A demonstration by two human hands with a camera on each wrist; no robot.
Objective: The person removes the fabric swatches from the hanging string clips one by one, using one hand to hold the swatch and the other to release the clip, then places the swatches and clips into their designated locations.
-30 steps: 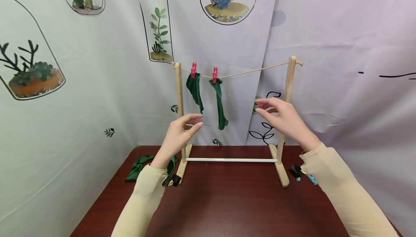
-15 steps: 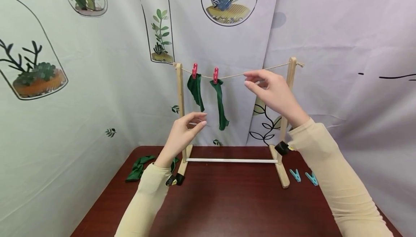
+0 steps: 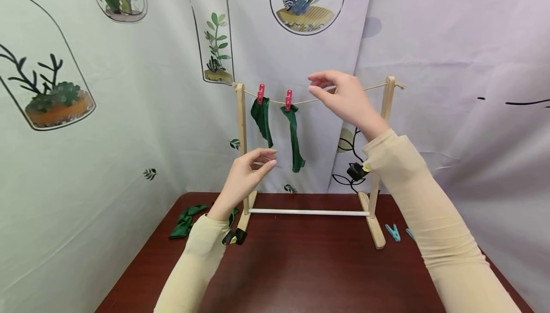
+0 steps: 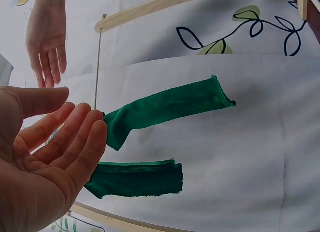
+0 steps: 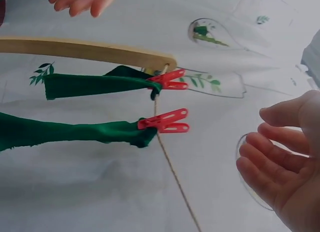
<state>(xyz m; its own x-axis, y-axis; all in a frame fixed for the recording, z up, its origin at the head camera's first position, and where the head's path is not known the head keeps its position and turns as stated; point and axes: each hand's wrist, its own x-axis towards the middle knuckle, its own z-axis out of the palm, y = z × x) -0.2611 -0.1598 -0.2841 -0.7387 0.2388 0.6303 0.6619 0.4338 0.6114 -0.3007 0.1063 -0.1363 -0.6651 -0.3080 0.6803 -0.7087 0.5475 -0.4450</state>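
Observation:
Two narrow green cloth pieces, shaped like small socks, hang from a string [image 3: 307,100] by red clothespins. The left cloth [image 3: 260,118] hangs from one clothespin [image 3: 260,93], the right cloth [image 3: 295,141] from another clothespin [image 3: 289,99]. My left hand [image 3: 248,174] is raised below and in front of the left cloth, fingers relaxed and holding nothing. In the head view my right hand [image 3: 343,94] overlaps the string, right of the clothespins. Its palm and loosely bent fingers [image 5: 270,167] are empty in the right wrist view, apart from the clothespins.
The string runs between two wooden posts [image 3: 388,98] joined low down by a white rod [image 3: 309,212]. More green cloth [image 3: 185,222] lies on the table [image 3: 301,265] at left, partly behind my left arm. Blue clothespins [image 3: 393,232] lie at right. A printed backdrop [image 3: 142,88] stands behind.
My right hand has risen and moved left, from beside the right post up to the string. The left hand has shifted very slightly. The hanging cloths stay in place.

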